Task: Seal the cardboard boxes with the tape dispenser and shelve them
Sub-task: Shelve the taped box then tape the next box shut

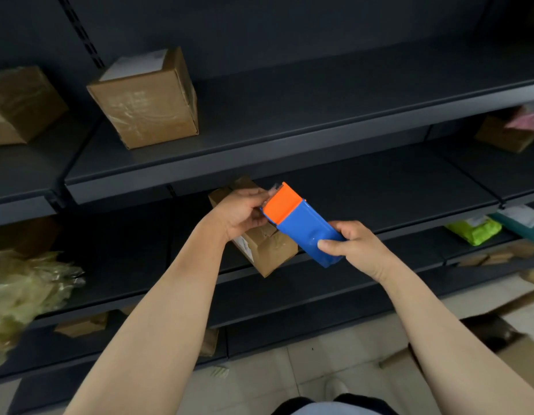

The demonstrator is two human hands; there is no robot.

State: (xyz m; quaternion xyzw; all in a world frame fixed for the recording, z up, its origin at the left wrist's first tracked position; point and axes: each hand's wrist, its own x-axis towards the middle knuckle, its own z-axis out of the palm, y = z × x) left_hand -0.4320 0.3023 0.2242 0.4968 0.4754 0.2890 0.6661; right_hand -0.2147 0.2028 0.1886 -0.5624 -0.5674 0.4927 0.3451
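A taped box is seen on the upper shelf at left, already put away. Lower down, the orange head of the dispenser is pinched by the left hand, its fingers curled at the tape end; whether the tape itself is caught cannot be told. Under that hand a second box is set askew at the lip of the lower shelf, steadied by neither hand. The blue body is gripped at its rear by the right hand, thumb laid across the side.

Three risks are judged likely. The fingertips could be nicked by the cutter if the tape is jerked. The loose end could be lost back onto the roll if the pinch slips. The second box could be shoved off the lip once the dispenser is pressed down on it
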